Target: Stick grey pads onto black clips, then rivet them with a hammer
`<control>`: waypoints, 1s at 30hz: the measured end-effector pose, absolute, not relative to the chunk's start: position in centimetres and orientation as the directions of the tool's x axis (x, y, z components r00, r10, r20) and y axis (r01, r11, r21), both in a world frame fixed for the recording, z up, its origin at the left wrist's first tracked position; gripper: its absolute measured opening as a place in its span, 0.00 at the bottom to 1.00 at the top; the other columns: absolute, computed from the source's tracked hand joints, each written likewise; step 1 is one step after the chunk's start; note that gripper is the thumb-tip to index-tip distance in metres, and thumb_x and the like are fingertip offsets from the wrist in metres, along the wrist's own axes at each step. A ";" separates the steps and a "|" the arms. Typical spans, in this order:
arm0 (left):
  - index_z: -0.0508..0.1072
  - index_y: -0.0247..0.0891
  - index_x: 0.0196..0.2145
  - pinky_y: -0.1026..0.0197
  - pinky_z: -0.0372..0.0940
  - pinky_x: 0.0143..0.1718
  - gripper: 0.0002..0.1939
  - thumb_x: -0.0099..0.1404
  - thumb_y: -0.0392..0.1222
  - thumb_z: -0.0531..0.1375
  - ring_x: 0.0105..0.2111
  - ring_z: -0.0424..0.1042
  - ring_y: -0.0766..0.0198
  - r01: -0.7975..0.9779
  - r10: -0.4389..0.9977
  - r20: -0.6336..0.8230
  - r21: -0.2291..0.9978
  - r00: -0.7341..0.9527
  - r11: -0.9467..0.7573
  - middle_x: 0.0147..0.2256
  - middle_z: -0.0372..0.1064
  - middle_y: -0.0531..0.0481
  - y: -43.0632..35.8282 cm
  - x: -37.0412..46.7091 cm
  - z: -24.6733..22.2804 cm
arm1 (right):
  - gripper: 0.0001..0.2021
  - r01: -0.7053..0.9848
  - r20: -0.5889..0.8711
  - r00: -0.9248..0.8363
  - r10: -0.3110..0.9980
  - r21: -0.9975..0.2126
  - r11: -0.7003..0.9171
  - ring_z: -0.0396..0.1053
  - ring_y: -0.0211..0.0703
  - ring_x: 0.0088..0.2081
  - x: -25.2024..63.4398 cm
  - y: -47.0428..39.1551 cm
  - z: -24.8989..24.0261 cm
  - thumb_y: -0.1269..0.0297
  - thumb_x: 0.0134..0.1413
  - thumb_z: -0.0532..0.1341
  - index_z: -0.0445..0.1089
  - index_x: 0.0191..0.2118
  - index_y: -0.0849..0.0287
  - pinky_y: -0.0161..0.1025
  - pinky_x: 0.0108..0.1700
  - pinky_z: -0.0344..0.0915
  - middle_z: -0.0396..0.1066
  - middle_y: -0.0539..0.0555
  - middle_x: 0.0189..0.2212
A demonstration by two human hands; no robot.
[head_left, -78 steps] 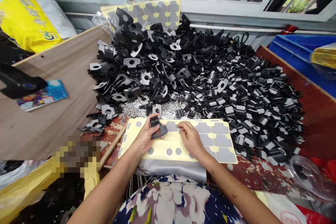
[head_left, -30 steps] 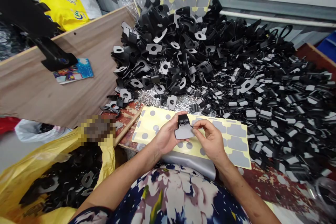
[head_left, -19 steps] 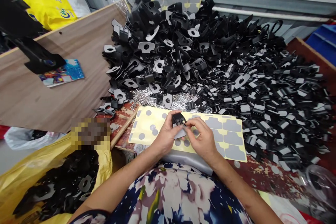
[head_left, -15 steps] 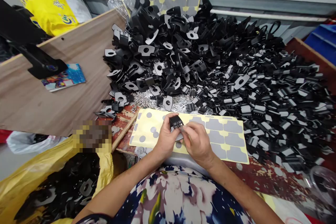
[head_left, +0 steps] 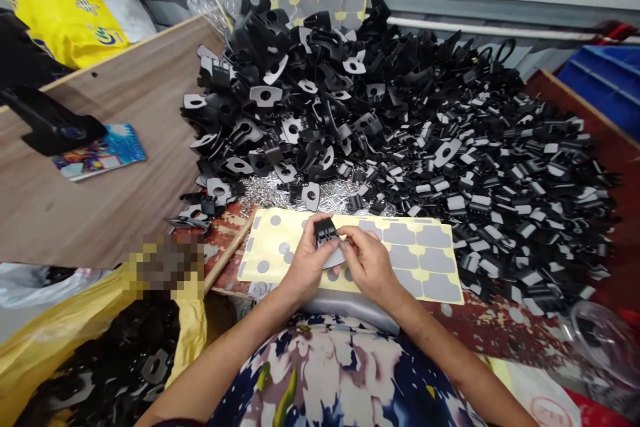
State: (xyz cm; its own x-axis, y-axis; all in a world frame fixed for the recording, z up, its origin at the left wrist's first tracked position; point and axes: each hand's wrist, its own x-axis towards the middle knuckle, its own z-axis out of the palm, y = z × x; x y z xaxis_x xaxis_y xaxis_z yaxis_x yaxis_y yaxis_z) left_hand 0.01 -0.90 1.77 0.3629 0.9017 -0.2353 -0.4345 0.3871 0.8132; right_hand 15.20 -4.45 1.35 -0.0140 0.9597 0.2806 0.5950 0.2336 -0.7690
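Both hands (head_left: 309, 260) pinch a black clip (head_left: 325, 229), fingers (head_left: 352, 234) hiding part of its grey face.

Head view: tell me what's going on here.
A person holds a black part in the left hand, and the fingers of the right hand are at its grey face. Both hands are over a yellow sheet with grey patches. Beyond it lie loose metal pins and a big pile of black and grey parts.

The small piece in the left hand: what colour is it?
The piece is black at the top and grey below; the head view shows it.
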 end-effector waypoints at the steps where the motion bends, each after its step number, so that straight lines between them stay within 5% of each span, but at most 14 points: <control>1: 0.63 0.48 0.56 0.65 0.67 0.20 0.29 0.62 0.39 0.69 0.23 0.70 0.68 -0.462 0.879 -0.266 0.769 0.397 0.441 0.38 0.68 0.54 -0.9 -0.1 1.9 | 0.09 0.575 0.282 0.019 0.959 -0.788 0.220 0.71 0.44 0.34 15.1 -4.4 1.2 0.65 0.69 0.55 0.69 0.50 0.52 0.43 0.43 0.65 0.73 0.49 0.30; 6: 0.72 0.39 0.49 0.63 0.71 0.31 0.20 0.60 0.35 0.70 0.37 0.74 0.62 -0.540 0.760 -0.352 0.545 0.547 0.641 0.44 0.73 0.45 -0.9 -0.7 2.1 | 0.06 0.540 0.355 0.197 0.914 -0.817 0.202 0.69 0.44 0.35 15.3 -4.5 -0.2 0.66 0.65 0.57 0.68 0.45 0.53 0.42 0.41 0.66 0.72 0.51 0.34; 11: 0.77 0.36 0.42 0.63 0.69 0.34 0.12 0.61 0.36 0.71 0.32 0.69 0.66 -0.504 0.721 -0.396 0.525 0.569 0.686 0.34 0.71 0.50 -1.6 -0.8 2.2 | 0.02 0.393 0.286 0.120 0.951 -0.893 0.219 0.71 0.42 0.37 16.3 -4.3 -0.5 0.66 0.66 0.58 0.67 0.42 0.54 0.40 0.40 0.69 0.71 0.51 0.36; 16: 0.79 0.38 0.40 0.65 0.66 0.33 0.16 0.54 0.38 0.74 0.30 0.70 0.66 -0.445 0.770 -0.420 0.640 0.480 0.627 0.33 0.74 0.50 -1.9 -0.4 2.9 | 0.04 0.706 0.459 -0.133 0.879 -0.579 0.409 0.65 0.54 0.58 17.2 -5.7 2.8 0.67 0.66 0.61 0.73 0.42 0.53 0.59 0.64 0.57 0.72 0.56 0.53; 19: 0.78 0.37 0.39 0.64 0.67 0.35 0.16 0.53 0.40 0.75 0.30 0.71 0.65 -0.434 0.819 -0.405 0.703 0.408 0.564 0.31 0.75 0.50 -1.2 -0.5 2.7 | 0.04 0.732 0.523 -0.215 0.825 -0.472 0.490 0.64 0.52 0.59 17.0 -6.8 4.1 0.69 0.65 0.61 0.72 0.41 0.53 0.64 0.71 0.44 0.73 0.54 0.52; 21: 0.78 0.38 0.41 0.61 0.69 0.39 0.19 0.52 0.41 0.75 0.32 0.72 0.63 -0.439 0.863 -0.410 0.744 0.295 0.504 0.29 0.74 0.51 -0.6 -1.3 2.4 | 0.04 0.712 0.533 -0.197 0.823 -0.499 0.494 0.66 0.49 0.56 17.0 -7.2 3.9 0.70 0.66 0.61 0.71 0.40 0.54 0.61 0.70 0.47 0.74 0.53 0.50; 24: 0.78 0.39 0.45 0.61 0.70 0.40 0.24 0.51 0.44 0.76 0.33 0.71 0.62 -0.366 0.892 -0.428 0.814 0.147 0.451 0.32 0.74 0.52 0.3 -3.2 2.8 | 0.05 0.757 0.338 -0.226 0.914 -0.530 0.383 0.67 0.47 0.50 17.3 -7.2 1.9 0.72 0.64 0.60 0.71 0.37 0.56 0.53 0.61 0.61 0.73 0.54 0.46; 26: 0.78 0.39 0.46 0.63 0.68 0.35 0.24 0.53 0.48 0.75 0.33 0.71 0.63 -0.198 0.877 -0.438 0.858 0.197 0.473 0.35 0.74 0.51 0.6 -4.4 3.6 | 0.06 0.844 0.176 -0.278 0.944 -0.425 0.327 0.66 0.50 0.47 17.4 -6.9 0.3 0.74 0.62 0.59 0.72 0.37 0.58 0.53 0.55 0.64 0.73 0.57 0.45; 28: 0.79 0.39 0.47 0.64 0.65 0.31 0.24 0.54 0.48 0.74 0.33 0.71 0.62 0.032 0.802 -0.480 0.864 0.356 0.502 0.37 0.76 0.49 0.7 -5.2 4.5 | 0.10 0.892 0.084 -0.304 0.949 -0.324 0.315 0.66 0.54 0.48 17.4 -6.4 -0.5 0.73 0.62 0.58 0.73 0.46 0.60 0.55 0.54 0.64 0.72 0.60 0.48; 30: 0.80 0.39 0.46 0.64 0.63 0.27 0.20 0.55 0.46 0.72 0.33 0.72 0.60 0.255 0.637 -0.554 0.826 0.536 0.503 0.37 0.77 0.49 1.3 -5.3 5.3 | 0.24 0.906 0.032 -0.288 0.957 -0.314 0.283 0.67 0.56 0.50 17.3 -6.0 -0.4 0.70 0.63 0.60 0.66 0.63 0.60 0.57 0.54 0.65 0.70 0.62 0.53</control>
State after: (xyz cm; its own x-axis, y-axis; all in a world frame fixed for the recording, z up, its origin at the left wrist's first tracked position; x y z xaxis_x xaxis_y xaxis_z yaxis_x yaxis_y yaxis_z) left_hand -5.31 1.25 5.31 0.5358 0.6374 -0.5538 0.2547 0.5033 0.8257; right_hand 17.33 -5.96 -0.44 -0.2883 0.9570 0.0317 0.9060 0.2834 -0.3143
